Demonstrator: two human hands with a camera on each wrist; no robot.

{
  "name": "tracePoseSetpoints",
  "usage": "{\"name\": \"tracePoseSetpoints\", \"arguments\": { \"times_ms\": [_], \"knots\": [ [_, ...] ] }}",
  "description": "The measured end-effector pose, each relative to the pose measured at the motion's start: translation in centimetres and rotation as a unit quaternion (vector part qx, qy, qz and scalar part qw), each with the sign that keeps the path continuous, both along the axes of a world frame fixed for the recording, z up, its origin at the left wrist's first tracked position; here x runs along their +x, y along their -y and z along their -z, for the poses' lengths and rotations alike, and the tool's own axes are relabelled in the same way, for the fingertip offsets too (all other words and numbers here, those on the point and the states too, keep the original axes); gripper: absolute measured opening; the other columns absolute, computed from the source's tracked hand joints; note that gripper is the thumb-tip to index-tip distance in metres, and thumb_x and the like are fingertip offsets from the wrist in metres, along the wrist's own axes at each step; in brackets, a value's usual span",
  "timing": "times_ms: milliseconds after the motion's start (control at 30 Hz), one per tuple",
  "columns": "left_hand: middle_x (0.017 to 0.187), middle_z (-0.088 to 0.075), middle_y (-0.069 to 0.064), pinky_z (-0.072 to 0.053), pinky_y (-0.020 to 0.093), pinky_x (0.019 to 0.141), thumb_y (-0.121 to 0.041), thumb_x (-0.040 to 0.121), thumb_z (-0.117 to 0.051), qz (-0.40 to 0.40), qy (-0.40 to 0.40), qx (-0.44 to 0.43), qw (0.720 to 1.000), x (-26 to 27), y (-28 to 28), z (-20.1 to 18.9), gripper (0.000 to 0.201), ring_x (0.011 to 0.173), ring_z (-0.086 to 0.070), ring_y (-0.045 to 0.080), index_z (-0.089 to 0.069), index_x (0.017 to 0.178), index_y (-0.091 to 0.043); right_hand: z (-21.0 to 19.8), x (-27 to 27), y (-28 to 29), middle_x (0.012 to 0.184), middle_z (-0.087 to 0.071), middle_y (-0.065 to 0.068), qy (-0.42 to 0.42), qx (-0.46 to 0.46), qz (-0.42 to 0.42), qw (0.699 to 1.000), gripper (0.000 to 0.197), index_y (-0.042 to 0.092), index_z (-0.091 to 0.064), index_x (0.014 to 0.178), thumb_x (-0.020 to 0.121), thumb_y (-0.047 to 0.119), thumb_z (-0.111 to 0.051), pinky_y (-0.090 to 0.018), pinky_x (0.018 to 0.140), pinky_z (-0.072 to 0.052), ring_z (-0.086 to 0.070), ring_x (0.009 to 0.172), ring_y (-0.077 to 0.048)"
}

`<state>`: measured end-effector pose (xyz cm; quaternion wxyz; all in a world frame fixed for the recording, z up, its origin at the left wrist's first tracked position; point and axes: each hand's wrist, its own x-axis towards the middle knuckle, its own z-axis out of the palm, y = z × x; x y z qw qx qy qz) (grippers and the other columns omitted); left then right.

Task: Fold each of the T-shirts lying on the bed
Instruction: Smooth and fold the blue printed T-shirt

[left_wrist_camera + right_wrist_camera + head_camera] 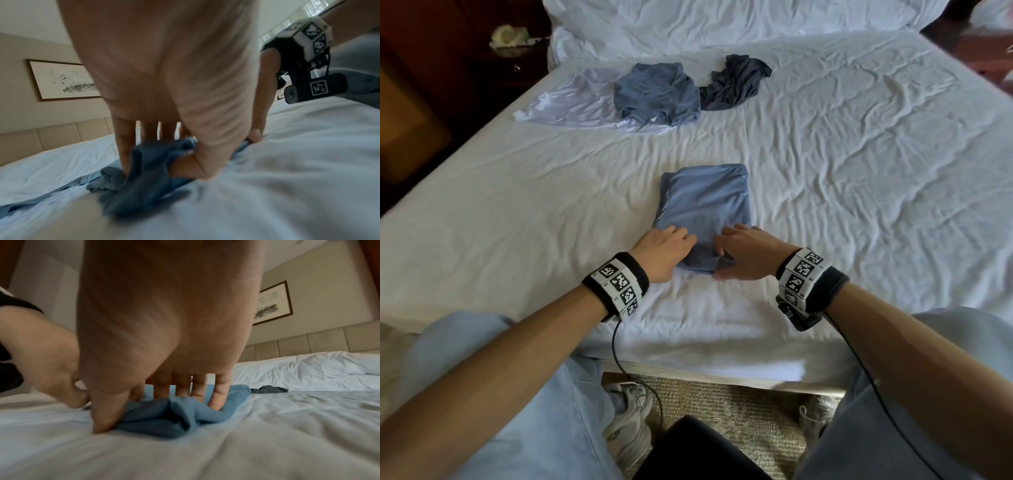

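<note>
A light blue T-shirt (705, 202) lies folded into a rectangle in the middle of the white bed (859, 171). My left hand (683, 245) holds its near left corner; in the left wrist view, the fingers lie on top and the thumb tucks under the bunched blue fabric (144, 186). My right hand (724, 251) grips the near right corner, the thumb down at the edge and the fingers on top of the shirt (176, 417). Farther up the bed lie a pale white T-shirt (571, 102), a crumpled grey-blue T-shirt (657, 92) and a dark grey T-shirt (732, 85).
Pillows (722, 20) are piled at the head of the bed. A dark nightstand (482, 68) stands at the far left. The bed's near edge is just in front of my knees, with carpet, shoes and a dark object (695, 452) below. A cable (619, 356) hangs from my left wrist.
</note>
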<state>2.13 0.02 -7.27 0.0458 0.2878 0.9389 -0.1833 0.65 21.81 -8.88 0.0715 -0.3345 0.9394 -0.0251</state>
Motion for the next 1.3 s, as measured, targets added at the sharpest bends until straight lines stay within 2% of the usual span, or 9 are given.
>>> {"name": "tracePoseSetpoints", "arguments": {
  "times_ms": [133,300,467,600,733,867,1033,1133,1300],
  "knots": [
    [0.113,-0.062,0.007,-0.04,0.038,0.071,-0.002,0.089,-0.054,-0.028,-0.027,0.02,0.999,-0.3,0.0,-0.6,0.027,0.105,-0.064,0.034,-0.056,0.113,-0.015,0.1,0.5,0.3,0.11,-0.058,-0.002,-0.038,0.018,-0.012,0.999,0.059,0.02,-0.057,0.119,0.088,0.07,-0.057,-0.042,0.087,-0.048,-0.059,0.1,-0.025],
    [0.096,-0.069,0.009,-0.037,0.037,0.065,0.0,0.086,-0.055,-0.043,-0.072,0.08,0.993,-0.6,1.0,-1.5,0.019,0.091,-0.068,0.038,-0.059,0.096,-0.015,-0.6,0.8,0.9,0.114,-0.058,-0.005,-0.057,0.027,0.0,0.998,0.036,0.019,-0.052,0.129,0.093,0.022,-0.055,-0.042,0.086,-0.05,-0.06,0.105,-0.029],
    [0.086,-0.067,0.013,-0.048,0.039,0.068,0.002,0.076,-0.055,-0.073,-0.076,0.251,0.962,-1.6,2.4,-2.0,0.009,0.083,-0.061,0.036,-0.06,0.078,-0.005,-2.5,-0.1,0.2,0.09,-0.058,-0.001,-0.012,-0.087,0.1,0.991,0.012,0.022,-0.058,0.1,0.093,0.015,-0.051,-0.035,0.069,-0.038,-0.063,0.089,-0.033],
    [0.075,-0.061,0.007,-0.047,0.039,0.064,-0.008,0.081,-0.051,-0.118,0.115,0.281,0.945,-2.4,3.7,-2.9,0.008,0.073,-0.057,0.025,-0.055,0.074,-0.007,-4.2,-1.1,-0.6,0.076,-0.054,0.004,0.074,-0.127,0.1,0.984,0.001,0.015,-0.064,0.087,0.088,0.016,-0.063,-0.031,0.064,-0.036,-0.061,0.083,-0.029],
    [0.06,-0.052,-0.001,-0.039,0.028,0.055,0.001,0.079,-0.047,-0.17,0.265,0.272,0.909,-1.8,3.4,-4.5,0.021,0.054,-0.047,0.012,-0.051,0.063,-0.012,-5.3,-0.7,-0.5,0.071,-0.061,0.013,0.257,-0.062,0.045,0.963,0.023,0.032,-0.061,0.073,0.086,0.013,-0.066,-0.024,0.066,-0.041,-0.055,0.068,-0.007],
    [0.059,-0.038,-0.004,-0.025,0.026,0.056,-0.001,0.068,-0.044,-0.187,0.386,0.268,0.863,-1.0,2.8,-4.9,0.014,0.057,-0.033,0.011,-0.047,0.061,-0.012,-5.4,0.1,-0.1,0.063,-0.058,0.012,0.351,-0.038,0.031,0.935,0.022,0.024,-0.062,0.072,0.084,0.006,-0.065,-0.022,0.061,-0.04,-0.052,0.06,-0.005],
    [0.061,-0.046,0.0,-0.032,0.032,0.058,-0.007,0.082,-0.049,-0.195,0.184,0.325,0.907,-2.8,2.7,-5.0,0.02,0.059,-0.044,0.016,-0.047,0.062,-0.008,-6.5,-1.6,-1.9,0.085,-0.072,0.006,0.247,-0.159,0.102,0.95,0.014,0.021,-0.071,0.087,0.085,0.008,-0.069,-0.027,0.076,-0.05,-0.065,0.08,-0.011],
    [0.068,-0.056,0.001,-0.038,0.035,0.06,-0.012,0.084,-0.051,-0.193,0.046,0.361,0.911,-3.9,2.7,-5.2,0.014,0.071,-0.056,0.027,-0.051,0.07,-0.01,-6.3,-3.3,-3.1,0.092,-0.075,-0.004,0.121,-0.278,0.205,0.931,0.013,0.018,-0.073,0.1,0.087,0.013,-0.073,-0.016,0.061,-0.048,-0.066,0.077,-0.013],
    [0.107,-0.064,0.006,-0.042,0.036,0.074,-0.008,0.094,-0.047,-0.184,-0.059,0.365,0.911,-6.1,1.2,-5.3,0.013,0.096,-0.057,0.033,-0.057,0.099,-0.015,-5.0,-5.2,-3.1,0.068,-0.065,0.003,0.028,-0.311,0.261,0.913,0.005,0.015,-0.068,0.091,0.089,0.011,-0.069,-0.009,0.045,-0.037,-0.06,0.061,-0.01]
  ]
}}
